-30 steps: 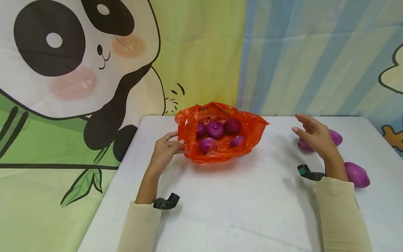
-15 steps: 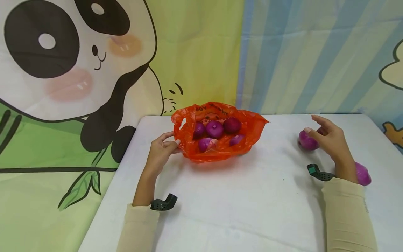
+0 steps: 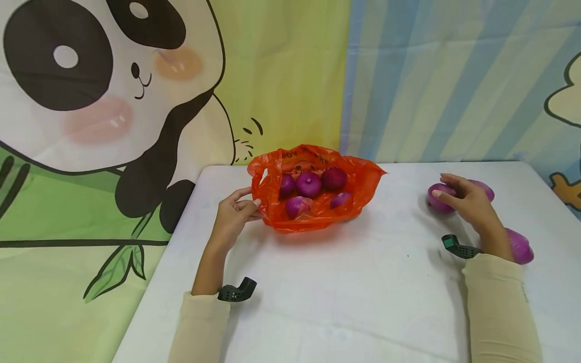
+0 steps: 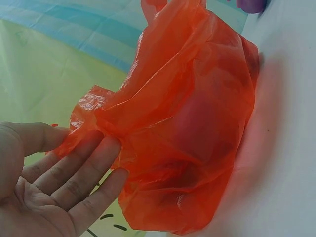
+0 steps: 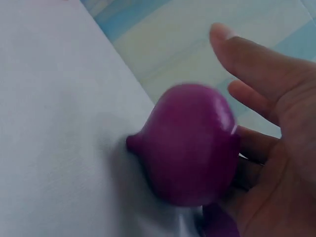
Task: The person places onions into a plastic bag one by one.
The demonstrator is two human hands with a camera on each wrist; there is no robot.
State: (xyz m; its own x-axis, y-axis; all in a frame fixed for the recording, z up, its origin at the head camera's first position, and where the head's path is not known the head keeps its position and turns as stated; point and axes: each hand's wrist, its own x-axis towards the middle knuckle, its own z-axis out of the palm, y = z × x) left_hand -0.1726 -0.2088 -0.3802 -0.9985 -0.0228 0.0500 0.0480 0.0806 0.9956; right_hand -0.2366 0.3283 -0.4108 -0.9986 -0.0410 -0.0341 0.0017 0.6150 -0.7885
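An orange-red plastic bag point(image 3: 313, 222) lies on its side at the back of the table, its mouth facing me. Several purple onions, one of them point(image 3: 308, 184), show inside. My left hand point(image 3: 232, 217) pinches the bag's left edge between thumb and fingers. On the right, my right hand point(image 3: 472, 204) is at a loose purple onion point(image 3: 437, 202), fingers spread around its far side. In the right wrist view the thumb point(image 5: 247, 57) stands clear of that onion point(image 5: 187, 148), whose stubby tip points left.
A second loose onion point(image 3: 484, 189) sits just behind my right hand, and a third point(image 3: 519, 247) lies beside the right wrist, partly covered by it. The white table point(image 3: 345, 292) ends at a printed cloth backdrop point(image 3: 290, 75) with a panda.
My right hand has moved right, then lowered onto the loose onion with its fingers closer around it. My left hand stays at the bag's edge; the bag has hardly moved.
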